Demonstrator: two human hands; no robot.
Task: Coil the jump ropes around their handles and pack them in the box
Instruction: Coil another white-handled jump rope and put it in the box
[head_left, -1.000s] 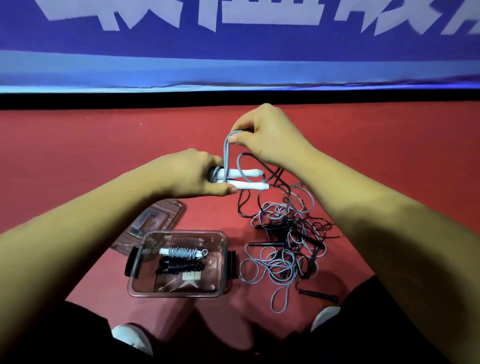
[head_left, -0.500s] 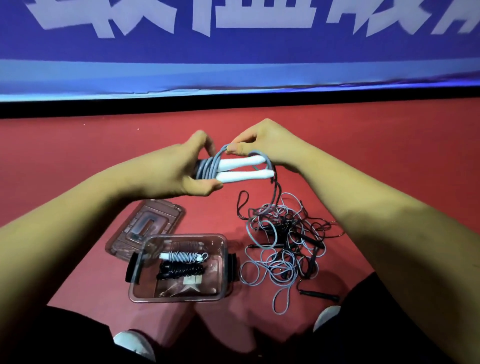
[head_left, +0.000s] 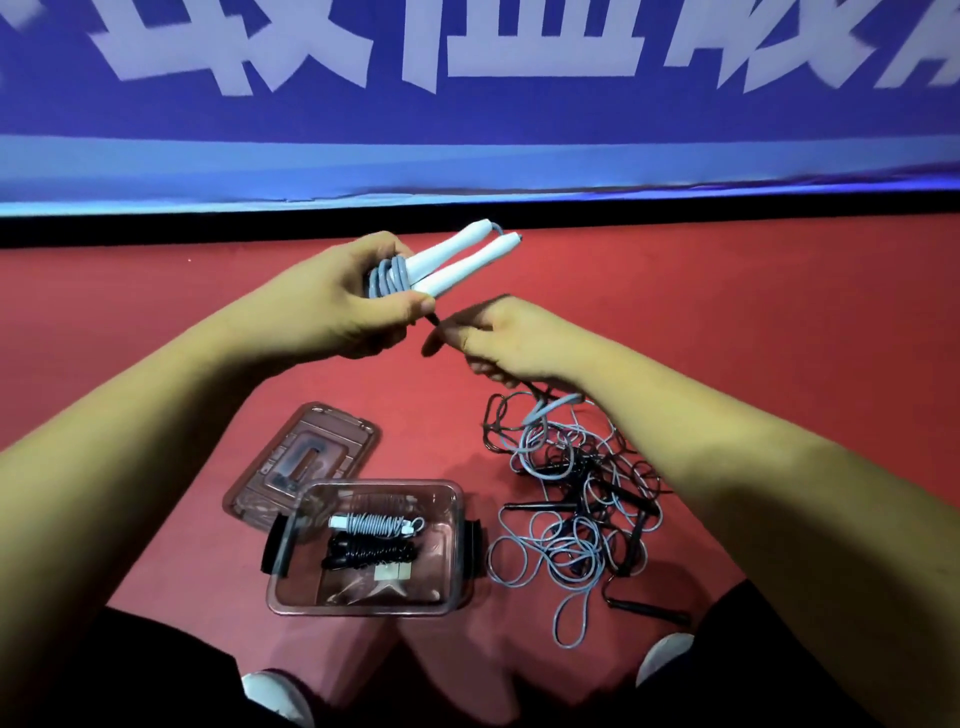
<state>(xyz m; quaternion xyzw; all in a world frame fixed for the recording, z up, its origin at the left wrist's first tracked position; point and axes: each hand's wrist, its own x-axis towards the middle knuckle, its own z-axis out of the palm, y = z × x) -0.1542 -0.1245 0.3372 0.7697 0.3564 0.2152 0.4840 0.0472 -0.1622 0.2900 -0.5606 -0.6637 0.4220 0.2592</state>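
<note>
White handles (head_left: 467, 265) are clamped together in my left hand (head_left: 332, 312) to pin the wound coils, while my right hand (head_left: 504, 345) grips slack rope (head_left: 550, 408) lifted from the tangle (head_left: 571, 525) beside the box (head_left: 363, 608).

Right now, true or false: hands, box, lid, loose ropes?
1. The left hand holds two white handles. True.
2. The box is empty. False: a grey rope and a black rope lie coiled in it.
3. The lid is on the box. False: it lies on the floor beside it.
4. The tangle lies right of the box. True.
5. The right hand grips loose rope. True.
</note>
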